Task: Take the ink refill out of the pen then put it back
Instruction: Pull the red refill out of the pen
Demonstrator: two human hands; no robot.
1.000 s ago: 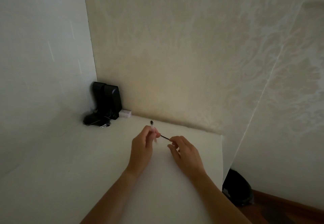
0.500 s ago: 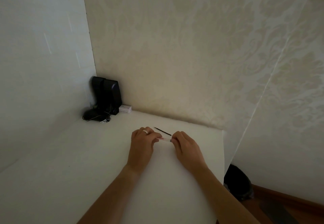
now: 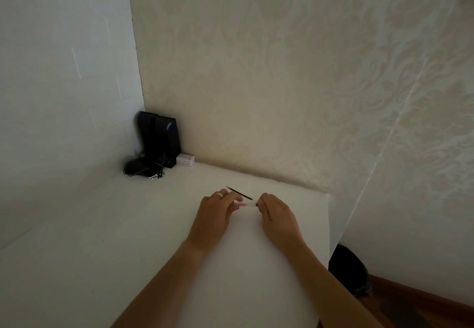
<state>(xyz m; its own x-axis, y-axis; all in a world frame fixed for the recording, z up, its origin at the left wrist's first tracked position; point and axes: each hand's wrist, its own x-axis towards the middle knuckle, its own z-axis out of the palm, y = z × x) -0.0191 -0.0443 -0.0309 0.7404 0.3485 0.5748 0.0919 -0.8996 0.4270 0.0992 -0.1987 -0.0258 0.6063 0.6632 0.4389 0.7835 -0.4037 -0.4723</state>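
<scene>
1. Judging from how things lie, I'd put us at the midpoint: the ink refill (image 3: 239, 193) is out, a thin dark stick lying on the white table (image 3: 128, 250) just beyond the hands, touching neither as far as I can tell.
2. The pen (image 3: 245, 204), a pale see-through barrel, is held level between both hands, just above the table.
3. My left hand (image 3: 214, 216) has its fingers curled, pinching the barrel's left end; a ring shows on one finger.
4. My right hand (image 3: 278, 218) is likewise curled, fingertips pinching the right end.
5. The next move, I reckon, calls for freeing one hand to pick up the refill, then lining its tip up with the barrel's open end. Which end is open, I cannot tell.
</scene>
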